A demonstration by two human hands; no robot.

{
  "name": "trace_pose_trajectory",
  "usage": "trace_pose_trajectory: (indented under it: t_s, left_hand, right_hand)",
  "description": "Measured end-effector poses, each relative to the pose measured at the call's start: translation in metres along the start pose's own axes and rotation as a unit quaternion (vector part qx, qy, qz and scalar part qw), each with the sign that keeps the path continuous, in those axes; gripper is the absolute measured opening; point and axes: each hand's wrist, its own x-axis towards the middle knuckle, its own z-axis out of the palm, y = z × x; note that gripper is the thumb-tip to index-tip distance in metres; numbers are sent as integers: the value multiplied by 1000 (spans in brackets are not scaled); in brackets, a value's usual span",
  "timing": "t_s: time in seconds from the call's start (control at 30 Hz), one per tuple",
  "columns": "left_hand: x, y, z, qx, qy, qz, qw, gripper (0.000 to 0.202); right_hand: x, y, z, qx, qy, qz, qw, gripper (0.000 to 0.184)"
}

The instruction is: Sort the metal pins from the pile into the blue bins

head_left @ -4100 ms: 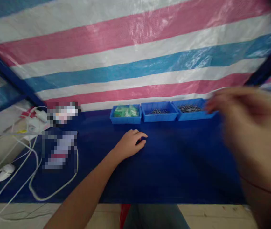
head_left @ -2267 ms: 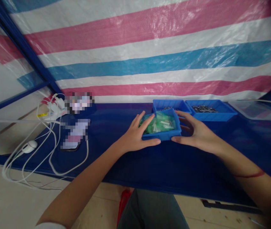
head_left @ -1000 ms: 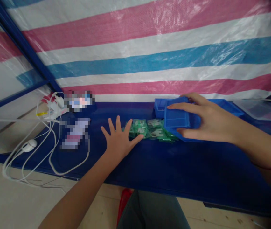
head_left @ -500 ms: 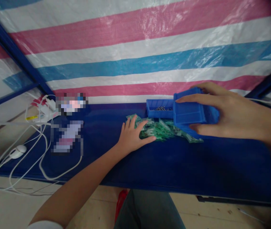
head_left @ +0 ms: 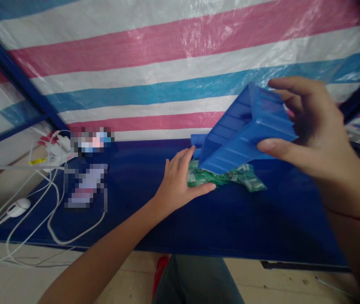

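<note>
My right hand (head_left: 313, 122) grips a blue plastic bin (head_left: 246, 131) by its end, thumb on the near side and fingers over the far side. The bin is raised and tilted, its opening turned to the left and its lower edge just above a pile of small green-and-clear plastic packets (head_left: 249, 177). At the left edge of that pile rests my left hand (head_left: 180, 179), fingers apart, thumb stretched along the near side. Behind the held bin, a second blue bin (head_left: 196, 140) stands on the table, mostly hidden.
The dark blue table (head_left: 230, 223) ends close to my legs. On its left lie a blurred-out phone-like object (head_left: 88, 185), white cables (head_left: 53, 223) and a power strip (head_left: 61, 147). A striped plastic sheet (head_left: 135, 76) hangs behind.
My right hand has lifted and tipped the bin, turning its opening toward the left. My left hand has shifted slightly right along the packets. The second bin is now mostly covered.
</note>
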Motion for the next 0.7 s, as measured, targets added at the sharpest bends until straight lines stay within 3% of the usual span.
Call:
trace_pose_trajectory:
  t_s: [0.1,0.2,0.33,0.4,0.5,0.6,0.7]
  left_hand:
    - [9,8,-15,-91,73,51,992,52]
    - [12,-2,-31,-105,95,-2,990,31]
    - [10,-36,-55,-12,175,-71,982,25]
    - [12,-54,-63,84,162,-81,980,24]
    - [16,-78,-65,204,100,-105,968,25]
    - [19,-96,-57,269,48,-131,953,26]
    - [22,-112,-48,285,12,-142,948,28]
  right_hand:
    - [2,3,28,75,9,4,997,82]
    - [-1,14,54,139,17,37,989,94]
    - [-17,38,84,110,-44,83,989,78]
    - [-27,48,100,-10,-155,49,987,70]
    - [-41,57,121,-155,-277,-20,948,73]
    - [-50,61,134,-226,-321,-16,920,83]
    - [-55,61,135,-252,-337,6,907,82]
